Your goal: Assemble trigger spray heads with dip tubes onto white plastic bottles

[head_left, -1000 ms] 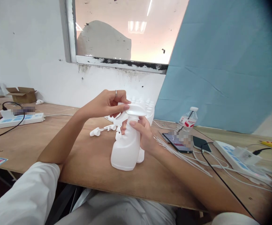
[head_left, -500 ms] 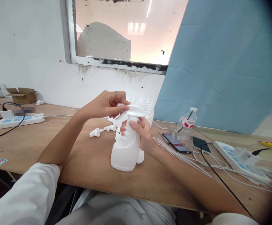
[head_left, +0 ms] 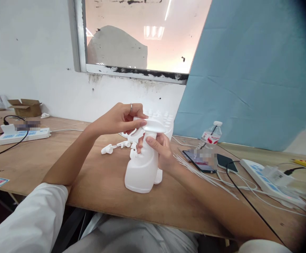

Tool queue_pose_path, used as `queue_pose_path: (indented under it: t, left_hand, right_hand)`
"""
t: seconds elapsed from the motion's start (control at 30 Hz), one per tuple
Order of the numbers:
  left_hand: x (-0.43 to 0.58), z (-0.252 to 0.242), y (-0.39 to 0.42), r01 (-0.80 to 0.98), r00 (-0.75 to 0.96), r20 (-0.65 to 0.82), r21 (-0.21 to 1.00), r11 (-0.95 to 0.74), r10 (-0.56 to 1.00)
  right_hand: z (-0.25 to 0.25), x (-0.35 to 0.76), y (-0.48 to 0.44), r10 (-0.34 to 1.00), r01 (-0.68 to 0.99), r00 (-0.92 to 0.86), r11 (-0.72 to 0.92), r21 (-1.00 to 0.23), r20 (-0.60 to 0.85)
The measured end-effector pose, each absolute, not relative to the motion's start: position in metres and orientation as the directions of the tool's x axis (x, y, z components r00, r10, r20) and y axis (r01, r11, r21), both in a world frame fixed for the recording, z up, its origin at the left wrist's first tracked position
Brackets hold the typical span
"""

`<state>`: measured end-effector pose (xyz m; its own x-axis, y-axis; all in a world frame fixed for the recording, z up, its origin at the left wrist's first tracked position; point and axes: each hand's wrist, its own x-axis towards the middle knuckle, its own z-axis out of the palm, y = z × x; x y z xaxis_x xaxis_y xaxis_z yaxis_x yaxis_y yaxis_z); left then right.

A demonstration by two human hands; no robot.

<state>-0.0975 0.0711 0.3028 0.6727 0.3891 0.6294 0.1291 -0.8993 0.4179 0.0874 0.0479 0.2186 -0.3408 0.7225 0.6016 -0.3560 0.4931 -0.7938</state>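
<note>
A white spray bottle [head_left: 141, 174] stands upright on the wooden table, close to its front edge. On its neck sits a white trigger sprayer head [head_left: 154, 125]. My left hand [head_left: 128, 118] pinches the left end of that head between thumb and fingers. Lower down, my right hand [head_left: 161, 149] is wrapped round the bottle's neck, thumb in front. Loose white sprayer parts [head_left: 108, 149] lie to the left of the bottle. Another white piece, partly hidden, shows behind the bottle's lower right side.
Behind my hands are several white bottles or knobbed parts [head_left: 167, 121], partly hidden. To the right are a drink bottle [head_left: 211, 135], two phones [head_left: 227, 162], white tubes [head_left: 203, 175] and a power strip [head_left: 271, 182]. Another power strip [head_left: 23, 136] and a cardboard box [head_left: 25, 107] are left.
Almost nothing differs. Both hands keep their grips, and the sprayer head and hands appear a few pixels further right.
</note>
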Motion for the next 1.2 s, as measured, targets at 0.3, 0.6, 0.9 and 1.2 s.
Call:
queue_pose_path:
  t: [0.3,0.6,0.9,1.2]
  left_hand:
    - [-0.094,0.3,0.074,0.193,0.633,0.645,0.405,-0.894,0.428]
    - [-0.104,0.256,0.078,0.082,0.29,0.831,0.472,-0.878,0.474]
    - [-0.109,0.168,0.088,0.126,0.671,0.523,0.618,-0.776,0.525]
    - [-0.138,0.169,0.086,0.34,0.546,0.659,0.391,-0.855,0.518]
  right_hand:
    - [0.228,0.091,0.051,0.788,-0.287,-0.378,0.399,-0.871,0.486]
    - [0.232,0.098,0.062,0.73,-0.219,-0.586,0.274,-0.936,0.351]
    - [0.225,0.088,0.059,0.747,-0.27,-0.51,0.331,-0.904,0.426]
    - [0.209,0.124,0.047,0.72,-0.045,-0.453,0.571,-0.82,0.526]
